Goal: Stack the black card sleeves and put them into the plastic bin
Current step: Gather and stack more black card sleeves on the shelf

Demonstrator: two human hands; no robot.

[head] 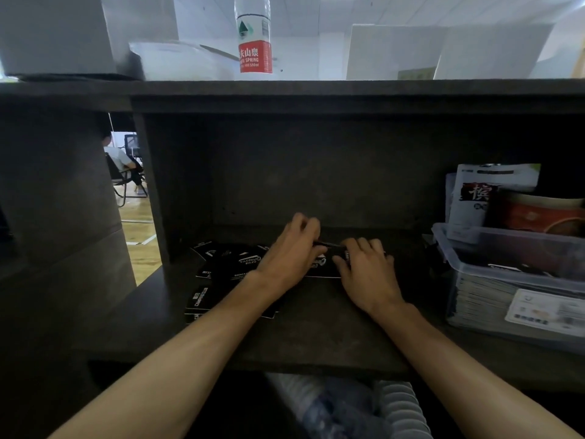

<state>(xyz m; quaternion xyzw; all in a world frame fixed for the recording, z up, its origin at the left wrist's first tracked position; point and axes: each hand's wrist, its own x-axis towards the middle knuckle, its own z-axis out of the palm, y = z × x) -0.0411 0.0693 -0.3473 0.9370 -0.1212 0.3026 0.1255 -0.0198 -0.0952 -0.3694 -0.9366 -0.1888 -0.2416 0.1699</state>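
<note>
Two hands meet at the middle of the dark desk (316, 337), and between them we have a thin stack (329, 245) of black card sleeves held up on edge. Our left hand (291, 251) curls over the stack's left end, fingers bent round the far side; our right hand (367, 274) has its fingers curled on the near right end, thumb tucked low against a sleeve lying flat beneath. So both hands are gripping, neither spread. At nine o'clock from the hands, loose sleeves (221, 274) lie scattered flat on the desk, overlapping one another, white print showing on black, and our left forearm crosses over the nearest of them. Out at three o'clock sits the clear bin (449, 248), well apart from the hands, already holding a dark layer on top of a pile of pale cards; how many sleeves are inside we cannot tell. Behind the bin, at two o'clock, a white packet (474, 198) leans against a red tub (538, 213). Up at twelve o'clock a water bottle (253, 42) with a red label stands upright on the upper shelf (380, 88).
</note>
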